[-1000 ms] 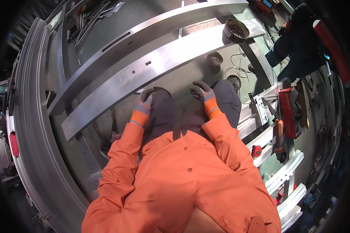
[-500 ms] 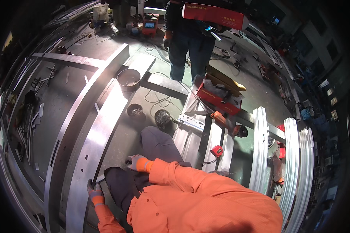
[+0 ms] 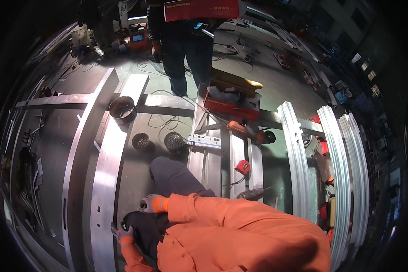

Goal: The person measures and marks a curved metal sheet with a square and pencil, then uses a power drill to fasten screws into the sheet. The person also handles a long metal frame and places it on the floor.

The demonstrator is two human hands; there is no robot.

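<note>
My left hand (image 3: 122,231), in a grey glove with an orange cuff, is at the inner edge of a long silver metal profile (image 3: 105,186), fingers apart. Two small holes show in the profile beside it. Above my thigh, my right hand (image 3: 148,203), gloved alike, has its fingers curled in; whatever they hold, if anything, is hidden. Toward the profile's far end stands a round tin (image 3: 123,111). Two tubs, one of small metal pieces (image 3: 142,142) and a darker one (image 3: 173,142), are on the floor ahead of my knee.
Right of my knee, profiles bear a slotted metal plate (image 3: 204,141), an orange power tool (image 3: 249,132), a red tape measure (image 3: 242,167) and a drill (image 3: 250,194). Behind them sits an open red box (image 3: 231,106). A co-worker (image 3: 186,59) stands ahead with another red box.
My view has swung, so most of the scene sits further left. My left hand's fingers have shifted along the profile's edge. My right hand remains curled above my thigh.
</note>
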